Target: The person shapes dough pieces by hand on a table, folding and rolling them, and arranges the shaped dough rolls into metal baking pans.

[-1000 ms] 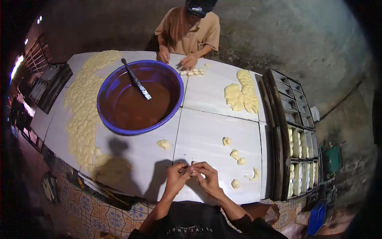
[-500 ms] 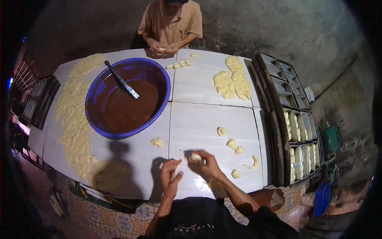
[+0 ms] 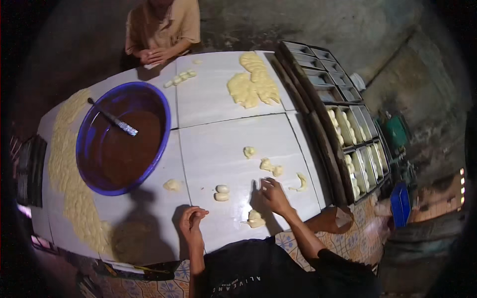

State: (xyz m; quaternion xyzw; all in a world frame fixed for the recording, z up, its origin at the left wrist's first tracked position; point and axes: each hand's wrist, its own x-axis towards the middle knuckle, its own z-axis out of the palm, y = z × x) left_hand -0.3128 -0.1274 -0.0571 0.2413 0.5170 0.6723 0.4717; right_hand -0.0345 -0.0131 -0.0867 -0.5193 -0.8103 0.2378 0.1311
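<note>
My left hand hovers over the table's near edge, its fingers loosely bent, thumb apart, and nothing in it. Two smooth oblong dough pieces lie side by side beyond it. My right hand is low over the tabletop to the right, fingers spread and bent; its underside is hidden. Just past its fingertips sits a pair of rough dough lumps. Another dough lump lies nearer me, left of my right wrist. Farther off is a small lump, and a thin curved dough scrap rests at the right.
A blue basin of brown contents holds a long flat tool. Flattened dough covers the table's left side; more dough lies far right. Metal pans, some with dough pieces, stand right. Opposite, a person handles something pale.
My right hand has let go of an oblong dough piece, leaving two together on the table, and moved right toward the lumps. The whole view has shifted and turned.
</note>
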